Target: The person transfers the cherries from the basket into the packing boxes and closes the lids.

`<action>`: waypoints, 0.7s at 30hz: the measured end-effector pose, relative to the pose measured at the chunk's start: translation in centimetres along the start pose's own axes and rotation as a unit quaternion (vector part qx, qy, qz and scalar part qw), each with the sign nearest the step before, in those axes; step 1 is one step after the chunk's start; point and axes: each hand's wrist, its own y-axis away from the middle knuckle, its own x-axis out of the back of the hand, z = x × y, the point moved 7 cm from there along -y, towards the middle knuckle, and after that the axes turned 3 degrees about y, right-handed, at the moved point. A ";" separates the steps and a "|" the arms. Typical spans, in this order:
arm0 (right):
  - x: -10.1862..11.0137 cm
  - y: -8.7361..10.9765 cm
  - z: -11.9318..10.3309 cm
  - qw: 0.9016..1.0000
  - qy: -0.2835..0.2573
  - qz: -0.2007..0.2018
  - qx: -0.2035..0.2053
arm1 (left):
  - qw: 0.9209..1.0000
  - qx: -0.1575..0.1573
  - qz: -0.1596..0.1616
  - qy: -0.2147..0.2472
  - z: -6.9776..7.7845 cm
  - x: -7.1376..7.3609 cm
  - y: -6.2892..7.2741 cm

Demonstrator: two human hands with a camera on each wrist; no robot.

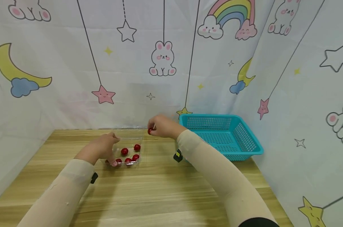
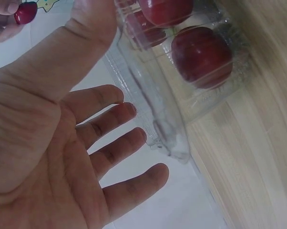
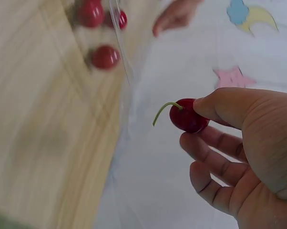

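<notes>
A red cherry (image 1: 150, 130) with a curved green stem is pinched between the thumb and fingers of my right hand (image 1: 165, 126), raised between the clear box and the blue basket. The stem shows in the right wrist view, where the same cherry (image 3: 184, 119) hangs free of other things. My left hand (image 1: 101, 148) is at the left side of a clear plastic box (image 1: 131, 142), thumb near its front edge. Its fingers (image 2: 119, 152) stretch out loosely beside the box's edge in the left wrist view. Several cherries (image 1: 124, 152) lie inside the box, some partly hidden by the left thumb.
A blue perforated basket (image 1: 249, 135) stands at the back right of the wooden table (image 1: 148, 195), partly covered by my right forearm. Behind and beside the table hangs a white cloth (image 1: 143, 104) with cartoon prints.
</notes>
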 end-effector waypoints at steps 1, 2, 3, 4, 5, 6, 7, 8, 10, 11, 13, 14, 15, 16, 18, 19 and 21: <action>-0.5 -0.3 -0.9 1.000 0.001 -0.001 0.010 | 1.000 0.000 0.000 0.001 0.0 0.0 0.0; -1.0 -0.6 -1.8 1.000 0.002 -0.002 0.020 | 1.000 0.000 0.000 0.000 0.0 0.0 -0.1; -1.6 -1.0 -2.6 1.000 0.002 -0.004 0.031 | 1.000 0.000 0.000 0.001 0.0 0.1 -0.1; -2.1 -1.3 -3.3 0.999 0.006 -0.007 0.039 | 1.000 0.000 0.000 0.001 0.0 0.1 -0.2; -2.6 -1.6 -4.1 0.999 0.007 -0.011 0.048 | 1.000 0.000 -0.001 0.002 0.1 0.1 -0.2; -3.2 -1.8 -4.7 0.998 0.009 -0.014 0.058 | 1.000 -0.001 -0.001 0.002 0.0 0.1 -0.2; -3.7 -2.1 -5.3 0.998 0.012 -0.018 0.067 | 1.000 -0.001 -0.002 0.002 0.0 0.0 -0.2; -4.2 -2.3 -5.9 0.997 0.017 -0.021 0.073 | 1.000 -0.002 -0.002 0.002 0.1 0.0 -0.2; -5.1 -2.6 -6.8 0.995 0.026 -0.027 0.088 | 1.000 -0.003 -0.003 0.000 0.1 0.0 -0.1; -5.6 -2.7 -7.2 0.995 0.034 -0.028 0.094 | 1.000 -0.004 -0.003 -0.001 0.1 0.0 -0.1; -6.4 -3.1 -7.7 0.993 0.052 -0.029 0.102 | 1.000 -0.006 -0.002 -0.003 0.1 0.0 -0.1; -6.8 -3.2 -7.8 0.992 0.058 -0.029 0.104 | 1.000 -0.007 -0.001 -0.004 0.2 0.0 -0.1; -7.1 -3.4 -7.9 0.991 0.068 -0.029 0.108 | 1.000 -0.007 0.000 -0.006 0.1 0.1 -0.1; -7.5 -3.6 -8.0 0.991 0.075 -0.029 0.110 | 1.000 -0.008 0.001 -0.007 0.1 0.1 -0.1; -8.2 -3.9 -8.0 0.990 0.081 -0.031 0.111 | 1.000 -0.009 0.000 -0.009 0.1 0.2 -0.1; -8.5 -4.1 -8.0 0.990 0.082 -0.034 0.110 | 1.000 -0.010 0.000 -0.011 0.1 0.2 -0.1; -9.0 -4.3 -8.1 0.990 0.087 -0.040 0.107 | 1.000 -0.011 -0.001 -0.013 0.1 0.3 -0.1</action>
